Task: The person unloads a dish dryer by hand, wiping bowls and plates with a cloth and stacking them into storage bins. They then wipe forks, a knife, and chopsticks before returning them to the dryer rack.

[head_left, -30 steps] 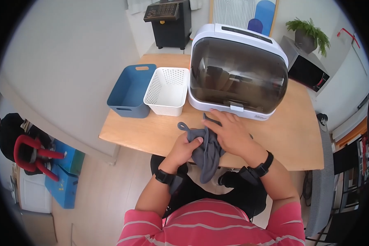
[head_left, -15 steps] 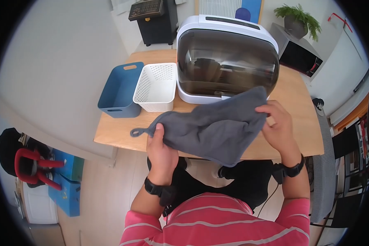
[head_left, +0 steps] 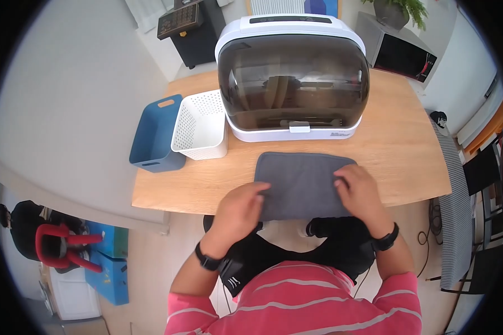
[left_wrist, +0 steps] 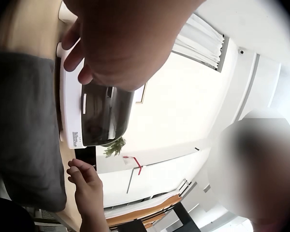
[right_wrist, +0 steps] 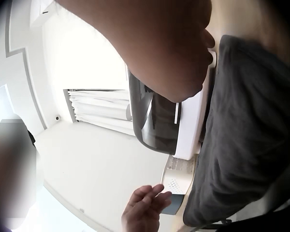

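Observation:
A dark grey cloth [head_left: 304,187] with a stitched border lies spread out at the front of the table, its near side reaching over the table edge. My left hand [head_left: 239,211] is at the cloth's left edge, fingers loosely bent and holding nothing. Over the right edge is my right hand [head_left: 360,192], its fingers also loosely bent. Seen from the left wrist, the right hand [left_wrist: 86,191] stands apart from the cloth [left_wrist: 24,130]. The right wrist view shows the left hand [right_wrist: 144,210] off the cloth [right_wrist: 246,130] as well.
Behind the cloth stands a white cabinet with a dark see-through lid [head_left: 293,84]. Left of it are a white perforated basket [head_left: 201,146] and a blue bin [head_left: 156,159] on the wooden table [head_left: 408,139]. A microwave [head_left: 402,56] stands at the back right.
The cloth was bunched between both hands, then stretched out and held up by its ends. Now it lies flat on the table, and both hands have let go of it.

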{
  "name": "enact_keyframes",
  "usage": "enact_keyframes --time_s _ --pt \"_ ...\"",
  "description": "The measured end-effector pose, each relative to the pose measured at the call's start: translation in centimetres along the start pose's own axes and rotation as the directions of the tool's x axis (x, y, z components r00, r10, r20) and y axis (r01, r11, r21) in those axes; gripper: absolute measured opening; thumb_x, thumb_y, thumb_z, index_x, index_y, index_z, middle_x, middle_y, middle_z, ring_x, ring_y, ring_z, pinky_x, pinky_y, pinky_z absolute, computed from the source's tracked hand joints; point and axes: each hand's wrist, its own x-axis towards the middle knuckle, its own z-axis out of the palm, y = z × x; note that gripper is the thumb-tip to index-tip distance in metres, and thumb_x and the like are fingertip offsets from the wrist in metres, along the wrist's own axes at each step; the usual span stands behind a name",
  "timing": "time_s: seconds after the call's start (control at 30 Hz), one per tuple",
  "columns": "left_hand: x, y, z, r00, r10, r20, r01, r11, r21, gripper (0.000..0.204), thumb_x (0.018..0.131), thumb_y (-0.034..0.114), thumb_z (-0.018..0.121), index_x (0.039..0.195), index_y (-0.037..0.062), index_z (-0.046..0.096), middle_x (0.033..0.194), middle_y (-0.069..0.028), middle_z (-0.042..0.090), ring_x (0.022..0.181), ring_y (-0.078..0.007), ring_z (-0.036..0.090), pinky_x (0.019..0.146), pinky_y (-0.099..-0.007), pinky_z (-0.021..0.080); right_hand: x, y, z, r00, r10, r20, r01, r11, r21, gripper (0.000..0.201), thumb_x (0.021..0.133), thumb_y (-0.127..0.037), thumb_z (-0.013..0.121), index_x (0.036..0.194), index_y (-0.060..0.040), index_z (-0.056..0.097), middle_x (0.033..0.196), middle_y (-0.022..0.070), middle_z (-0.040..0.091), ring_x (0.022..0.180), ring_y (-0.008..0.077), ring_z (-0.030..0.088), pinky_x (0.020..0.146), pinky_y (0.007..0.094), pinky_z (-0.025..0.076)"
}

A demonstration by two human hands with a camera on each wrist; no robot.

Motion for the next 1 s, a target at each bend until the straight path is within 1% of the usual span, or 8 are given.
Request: enact_keyframes --time_s 0.03,0.1,0.2,0.5,0.6,0.83,0.9,1.0 --pt "1.3 0.1 0.8 1.000 0.006 0.002 -0.006 1.000 0.006 0.041 0.096 0.007 0.061 0.136 0.0067 0.059 0.141 -0.0180 0.060 0.127 -0.0358 0.058 0.111 -0.0470 0.042 -0.1 -0.6 0.7 1.000 0.002 -0.009 -0.002 1.000 0.001 0.023 0.084 -0.007 0.070 0.108 -0.0031 0.071 0.114 0.0167 0.068 0.102 0.0362 0.065 0.088 0.0440 0.053" --pt "3.9 -0.9 3.0 0.976 0.201 0.079 -0.215 0.929 0.300 0.041 0.096 0.020 0.066 0.135 0.0083 0.061 0.148 -0.0190 0.054 0.135 -0.0409 0.052 0.114 -0.0515 0.039 -0.3 -0.9 1.9 0.995 -0.056 0.078 0.068 0.985 -0.161 0.033 0.086 -0.022 0.075 0.114 -0.0042 0.072 0.128 0.0167 0.065 0.117 0.0373 0.061 0.100 0.0472 0.049" --pt "6.3 -2.3 3.5 0.979 0.135 0.154 -0.195 0.845 0.497 0.048 0.097 0.031 0.064 0.139 0.0083 0.059 0.154 -0.0190 0.049 0.142 -0.0396 0.046 0.116 -0.0531 0.036 -0.8 0.1 1.8 0.994 -0.044 0.102 0.060 0.985 -0.160 0.045 0.089 -0.035 0.074 0.122 -0.0052 0.069 0.138 0.0183 0.061 0.130 0.0409 0.054 0.109 0.0517 0.042" --pt "11.8 -3.4 2.0 0.965 -0.132 0.228 -0.020 0.826 0.564 0.058 0.098 0.038 0.061 0.147 0.0084 0.052 0.159 -0.0169 0.042 0.147 -0.0383 0.039 0.118 -0.0501 0.037 4.3 3.1 2.8 0.974 0.104 0.204 -0.049 0.965 -0.256 0.056 0.094 -0.044 0.067 0.134 -0.0039 0.064 0.148 0.0208 0.053 0.141 0.0403 0.045 0.115 0.0516 0.035" --pt "11.7 -3.2 1.8 0.964 -0.182 0.195 0.043 0.827 0.560 0.059 0.097 0.038 0.061 0.147 0.0075 0.051 0.158 -0.0174 0.043 0.145 -0.0382 0.041 0.117 -0.0485 0.038 6.1 4.3 3.3 0.970 0.052 0.238 -0.002 0.978 -0.208 0.057 0.095 -0.045 0.065 0.135 -0.0037 0.063 0.148 0.0196 0.054 0.139 0.0390 0.047 0.116 0.0516 0.034" --pt "9.3 -4.3 1.7 0.994 -0.024 0.111 -0.046 0.810 0.584 0.059 0.094 0.037 0.066 0.143 0.0056 0.057 0.153 -0.0214 0.048 0.140 -0.0402 0.046 0.116 -0.0489 0.037 3.7 5.6 1.9 0.992 -0.008 0.128 0.027 0.989 -0.145 0.053 0.094 -0.040 0.068 0.132 -0.0021 0.064 0.144 0.0193 0.056 0.131 0.0385 0.052 0.114 0.0534 0.037" --pt "8.9 -4.5 1.4 0.999 0.021 0.049 -0.045 0.813 0.581 0.058 0.093 0.037 0.068 0.139 0.0046 0.060 0.150 -0.0228 0.051 0.139 -0.0409 0.047 0.117 -0.0500 0.035 2.8 5.3 1.1 0.997 0.065 0.048 -0.054 0.976 -0.209 0.052 0.094 -0.038 0.069 0.130 -0.0012 0.066 0.144 0.0195 0.056 0.132 0.0374 0.052 0.113 0.0534 0.038" --pt "8.9 -5.2 1.3 0.999 0.018 0.042 -0.039 0.817 0.576 0.059 0.092 0.038 0.069 0.139 0.0038 0.060 0.150 -0.0231 0.051 0.137 -0.0409 0.048 0.118 -0.0509 0.033 2.3 5.7 0.8 0.988 0.118 0.099 -0.102 0.982 -0.158 0.053 0.094 -0.040 0.069 0.130 -0.0009 0.066 0.143 0.0199 0.056 0.133 0.0366 0.051 0.114 0.0522 0.037"
